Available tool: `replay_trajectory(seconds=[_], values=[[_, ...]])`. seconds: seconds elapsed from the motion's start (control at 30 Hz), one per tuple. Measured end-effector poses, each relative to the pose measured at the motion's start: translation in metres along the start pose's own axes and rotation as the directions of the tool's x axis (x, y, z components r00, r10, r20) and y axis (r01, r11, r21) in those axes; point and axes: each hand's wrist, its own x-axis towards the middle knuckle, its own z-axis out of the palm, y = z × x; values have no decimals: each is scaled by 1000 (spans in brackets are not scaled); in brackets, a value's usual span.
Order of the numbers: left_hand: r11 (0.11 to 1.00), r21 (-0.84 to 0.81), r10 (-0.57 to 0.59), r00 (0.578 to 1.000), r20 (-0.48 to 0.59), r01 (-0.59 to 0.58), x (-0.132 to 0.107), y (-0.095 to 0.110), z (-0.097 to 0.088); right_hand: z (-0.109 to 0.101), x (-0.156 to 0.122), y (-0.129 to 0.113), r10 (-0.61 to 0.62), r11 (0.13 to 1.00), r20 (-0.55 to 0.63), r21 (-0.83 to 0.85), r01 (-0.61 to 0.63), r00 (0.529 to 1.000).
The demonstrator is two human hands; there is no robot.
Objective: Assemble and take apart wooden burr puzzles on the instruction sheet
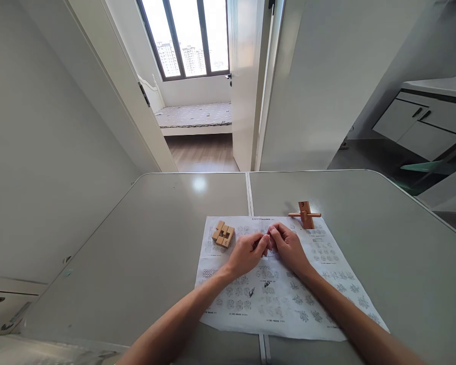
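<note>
"So, starting from the left, what is on the table (155, 218)?"

"First comes a wooden block puzzle (223, 234), lying on the far left part of the printed sheet (251, 323), near my left hand and held by neither hand."

"And your hands?"

"My left hand (247, 251) is next, then my right hand (287, 244). Both have their fingers curled inward, and the fingertips meet over the middle of the sheet. I cannot tell how tightly either one is closed, or whether something small sits between them; the fingers hide it."

"Further right?"

"A wooden cross-shaped piece (306, 215), a flat bar with a rod through it, at the sheet's far right corner, overlapping its edge. It stands apart from my right hand."

"Which step are you at?"

"Fine fingertip work with both hands together, I'd judge. The next move calls for a light, steady pinch, with my wrists off the two wooden things."

"Count them for me?"

"Two hands, one sheet, one block puzzle, one cross-shaped piece. The puzzle shows several blocks, too crowded to number surely."
</note>
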Motion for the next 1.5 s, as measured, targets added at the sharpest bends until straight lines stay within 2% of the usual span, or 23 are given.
replay_trajectory(seconds=[0.1, 0.2, 0.33, 0.43, 0.6, 0.67, 0.77, 0.93, 1.2, 1.5], values=[[983, 167, 89, 996, -32, -83, -1, -1, -2, 1, 0, -1, 1, 1000, 10, -31, -1, 1000], [920, 364, 193, 976, -99, -145, 2, 0, -11, 1, 0, -2, -3, 998, 7, -69, 3, 1000], [860, 471, 288, 948, -133, -195, 8, 1, -36, 1, -1, -4, -6, 996, 12, -84, 7, 1000], [784, 568, 343, 937, -63, -249, 7, -5, -61, 1, -1, -5, 5, 996, 19, -85, -4, 1000], [756, 603, 275, 960, 60, -254, -4, -26, -102, 2, -1, -5, 15, 996, 21, -87, -13, 1000], [742, 618, 250, 963, 103, -259, -7, -33, -113, 2, -2, -5, 15, 996, 23, -83, -13, 1000], [692, 679, 231, 966, 114, -245, -9, -40, -123, 2, -2, -5, 14, 997, 24, -82, -12, 1000], [649, 719, 206, 968, 146, -246, -9, -43, -128, 2, -2, -7, 6, 996, 29, -93, -3, 1000], [729, 657, 136, 982, 132, -190, -12, -44, -122, 1, -3, -11, 9, 995, 28, -100, -7, 1000], [808, 564, 89, 981, 171, -171, -13, -31, -112, 1, -4, -14, 16, 994, 37, -109, -12, 999]])
